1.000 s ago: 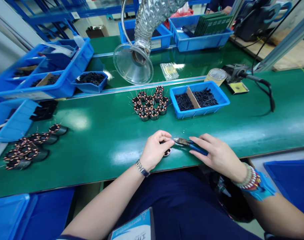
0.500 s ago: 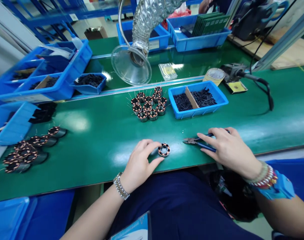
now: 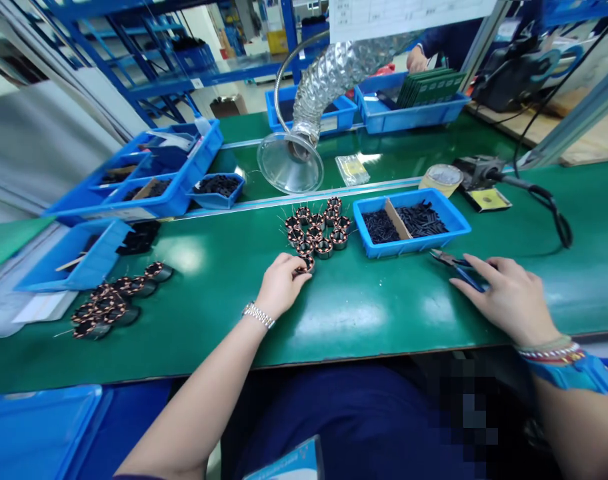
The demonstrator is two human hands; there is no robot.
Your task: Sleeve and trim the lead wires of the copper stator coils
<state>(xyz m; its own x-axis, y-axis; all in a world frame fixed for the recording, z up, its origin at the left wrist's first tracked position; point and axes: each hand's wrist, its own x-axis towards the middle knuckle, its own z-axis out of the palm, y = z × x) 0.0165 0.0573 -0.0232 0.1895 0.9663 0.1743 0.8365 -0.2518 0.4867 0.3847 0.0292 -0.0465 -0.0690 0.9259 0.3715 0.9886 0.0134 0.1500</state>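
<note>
My left hand (image 3: 280,283) is closed on a small ring-shaped motor stator (image 3: 308,264) with copper windings, between thumb and fingers. It is at the near edge of a cluster of similar stators (image 3: 323,248), whose thin wire ends stick up. Over on the right, my right hand (image 3: 515,297) has its thumb and fingers apart around the blue handles of diagonal cutting pliers (image 3: 464,269). The handle ends show in front of the palm, and the pliers' jaws point toward a divided blue bin (image 3: 373,251) of black sleeve-like pieces.
More stators (image 3: 107,303) lie at the left beside a blue tray (image 3: 97,257). A clear fume hood (image 3: 290,163) on a foil duct hangs behind the cluster. A tape roll (image 3: 441,179) and a black tool with a cable (image 3: 479,172) are at the right. Another person's hand (image 3: 417,60) shows at the back.
My left hand has carried the stator away from the table's front edge to the cluster. My right hand and the pliers have moved right and farther back. The camera view has shifted.
</note>
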